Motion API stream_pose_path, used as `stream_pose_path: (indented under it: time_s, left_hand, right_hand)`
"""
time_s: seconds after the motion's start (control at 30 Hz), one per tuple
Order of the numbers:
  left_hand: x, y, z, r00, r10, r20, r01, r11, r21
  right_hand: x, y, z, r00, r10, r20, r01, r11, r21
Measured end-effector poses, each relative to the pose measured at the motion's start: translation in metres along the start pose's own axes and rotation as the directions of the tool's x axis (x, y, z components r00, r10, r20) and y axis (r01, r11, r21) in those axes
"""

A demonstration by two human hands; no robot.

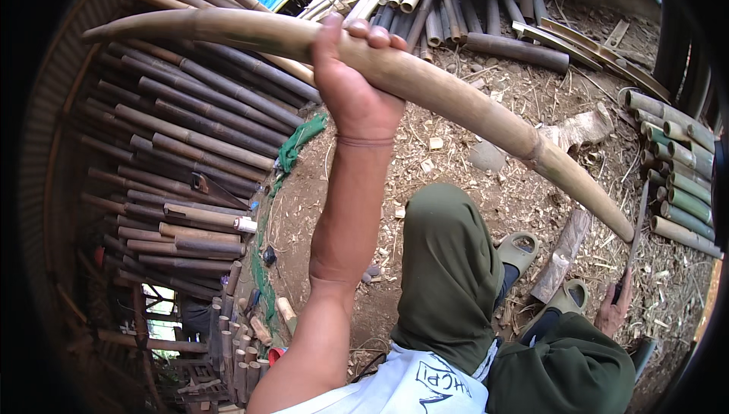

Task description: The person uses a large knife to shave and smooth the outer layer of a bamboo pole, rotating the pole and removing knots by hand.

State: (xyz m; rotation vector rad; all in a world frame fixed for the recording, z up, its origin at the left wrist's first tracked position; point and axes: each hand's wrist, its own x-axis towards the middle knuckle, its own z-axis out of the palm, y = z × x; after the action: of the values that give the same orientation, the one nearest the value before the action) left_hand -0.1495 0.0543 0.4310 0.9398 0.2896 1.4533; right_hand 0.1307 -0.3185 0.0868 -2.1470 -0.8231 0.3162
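My left hand is raised at upper centre, wrapped around a long, pale bamboo pole. The pole slants across the view from upper left down to the right, with rings along its length. Low on the right, my right hand is closed on the dark handle of a long-bladed knife. Its blade points upward, close beside the pole's lower right end; whether they touch I cannot tell.
Stacked bamboo poles fill the left side. Cut green bamboo lengths lie at right, more bamboo tubes at the back. Between them, a wood block and a forked log rest on chip-strewn dirt around my legs.
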Motion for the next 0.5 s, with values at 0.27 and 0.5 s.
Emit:
stream_pose_path:
  time_s: [0.27, 0.5]
  left_hand:
    - [-0.072, -0.115, -0.158, 0.837, -0.32, -0.444, 0.247, 0.945, -0.215]
    - [-0.084, -0.216, -0.268, 0.619, -0.572, -0.538, 0.448, 0.82, -0.356]
  right_hand:
    - [-0.005, 0.109, -0.032, 0.994, -0.095, -0.062, 0.071, 0.947, -0.314]
    - [-0.061, 0.145, -0.017, 0.995, -0.083, -0.046, 0.06, 0.928, -0.368]
